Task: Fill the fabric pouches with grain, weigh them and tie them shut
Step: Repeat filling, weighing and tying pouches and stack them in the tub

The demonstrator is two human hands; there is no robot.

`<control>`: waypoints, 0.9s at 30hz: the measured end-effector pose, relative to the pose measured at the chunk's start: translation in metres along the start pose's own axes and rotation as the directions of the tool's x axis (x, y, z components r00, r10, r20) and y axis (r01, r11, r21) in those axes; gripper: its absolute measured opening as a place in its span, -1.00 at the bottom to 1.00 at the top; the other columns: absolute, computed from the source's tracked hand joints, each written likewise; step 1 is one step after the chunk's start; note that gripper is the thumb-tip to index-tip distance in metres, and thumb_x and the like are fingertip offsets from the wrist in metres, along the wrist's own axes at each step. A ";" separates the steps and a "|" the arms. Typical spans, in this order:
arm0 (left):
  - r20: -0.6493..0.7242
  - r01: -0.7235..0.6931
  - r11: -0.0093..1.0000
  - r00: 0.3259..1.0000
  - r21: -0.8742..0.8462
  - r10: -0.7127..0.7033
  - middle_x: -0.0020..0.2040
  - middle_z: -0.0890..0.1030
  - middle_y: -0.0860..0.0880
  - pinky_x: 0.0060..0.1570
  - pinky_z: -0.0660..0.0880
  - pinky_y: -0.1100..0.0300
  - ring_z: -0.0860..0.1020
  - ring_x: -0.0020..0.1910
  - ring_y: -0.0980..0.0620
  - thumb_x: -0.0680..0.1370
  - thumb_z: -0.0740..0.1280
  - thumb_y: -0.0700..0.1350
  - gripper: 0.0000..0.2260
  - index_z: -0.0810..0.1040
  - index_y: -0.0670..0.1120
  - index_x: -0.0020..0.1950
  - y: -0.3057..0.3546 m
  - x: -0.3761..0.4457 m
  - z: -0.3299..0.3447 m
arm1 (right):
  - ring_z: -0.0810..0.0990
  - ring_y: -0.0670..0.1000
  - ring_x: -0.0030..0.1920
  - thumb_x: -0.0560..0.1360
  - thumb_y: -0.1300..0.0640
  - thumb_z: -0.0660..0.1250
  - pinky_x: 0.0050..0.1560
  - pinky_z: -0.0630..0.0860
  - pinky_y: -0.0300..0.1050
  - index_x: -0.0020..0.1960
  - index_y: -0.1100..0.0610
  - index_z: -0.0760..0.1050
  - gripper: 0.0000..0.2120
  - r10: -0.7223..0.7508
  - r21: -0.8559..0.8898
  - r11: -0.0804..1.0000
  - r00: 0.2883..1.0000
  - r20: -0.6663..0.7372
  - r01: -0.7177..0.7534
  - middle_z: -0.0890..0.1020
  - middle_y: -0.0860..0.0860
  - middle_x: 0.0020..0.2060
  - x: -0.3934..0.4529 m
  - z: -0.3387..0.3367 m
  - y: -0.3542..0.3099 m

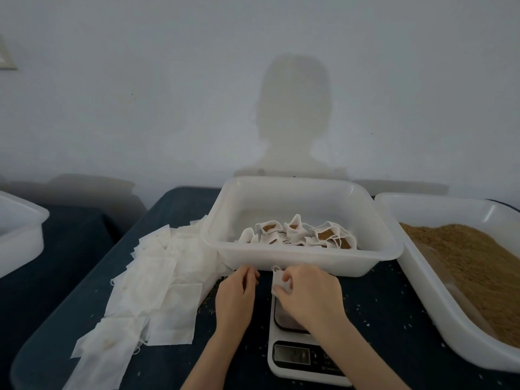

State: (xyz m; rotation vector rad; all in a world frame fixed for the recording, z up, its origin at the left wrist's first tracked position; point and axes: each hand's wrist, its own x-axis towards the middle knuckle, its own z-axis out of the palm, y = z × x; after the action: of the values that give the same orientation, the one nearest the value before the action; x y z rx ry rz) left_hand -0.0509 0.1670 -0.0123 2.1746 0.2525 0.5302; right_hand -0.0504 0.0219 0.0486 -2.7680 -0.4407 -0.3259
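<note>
Starting at the far left, one white tub (19, 229) is cut off by the frame edge; three tubs show in all. Next comes a loose heap of empty pouches (149, 280), too overlapped to count, on the dark table (394, 311). The left hand (236, 294) has its fingers curled; whether it pinches a string cannot be told. Just right of it, the right hand (306, 294) pinches one small white pouch (280, 281) above the single scale (302, 353). Behind both hands the middle tub (304, 257) holds several filled pouches (298, 233). Rightmost, the third tub (422, 294) carries brown grain (478, 260).
</note>
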 end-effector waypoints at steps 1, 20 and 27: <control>0.001 -0.004 1.000 1.000 -0.002 0.004 -0.33 0.56 0.13 -0.38 0.36 0.35 0.50 -0.37 0.21 0.61 0.19 -0.11 -0.77 0.47 0.13 -0.22 0.000 0.000 0.000 | 0.51 -0.15 -0.19 0.43 -0.32 0.27 -0.22 0.42 -0.24 -0.02 -0.08 0.53 -0.66 -0.010 0.000 1.000 1.000 -0.002 0.010 0.58 -0.16 -0.18 -0.002 -0.002 -0.002; 0.007 -0.002 0.999 1.000 -0.044 0.003 -0.39 0.54 0.08 -0.45 0.31 0.30 0.43 -0.45 0.19 0.60 0.19 -0.14 -0.72 0.45 0.13 -0.27 0.000 -0.001 -0.001 | 0.41 -0.16 -0.55 0.56 0.18 0.28 -0.38 0.38 -0.38 -0.23 0.03 0.42 -0.80 -0.075 0.644 0.763 0.997 0.008 0.052 0.51 -0.12 -0.40 0.056 -0.081 0.020; 0.006 0.019 1.000 1.000 -0.021 -0.019 -0.36 0.56 0.07 -0.43 0.36 0.23 0.44 -0.46 0.14 0.62 0.18 -0.14 -0.71 0.43 0.17 -0.25 0.001 0.000 -0.002 | 0.57 -0.11 -0.50 0.58 0.10 0.22 -0.34 0.46 -0.25 -0.11 0.05 0.40 -0.90 -0.050 0.421 0.892 0.963 -0.264 0.162 0.65 -0.10 -0.32 0.102 -0.100 0.028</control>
State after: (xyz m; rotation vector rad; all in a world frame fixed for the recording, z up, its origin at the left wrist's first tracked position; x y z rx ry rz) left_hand -0.0519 0.1676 -0.0102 2.1514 0.2632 0.5135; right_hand 0.0362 -0.0110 0.1603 -2.2317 -0.5299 -0.5194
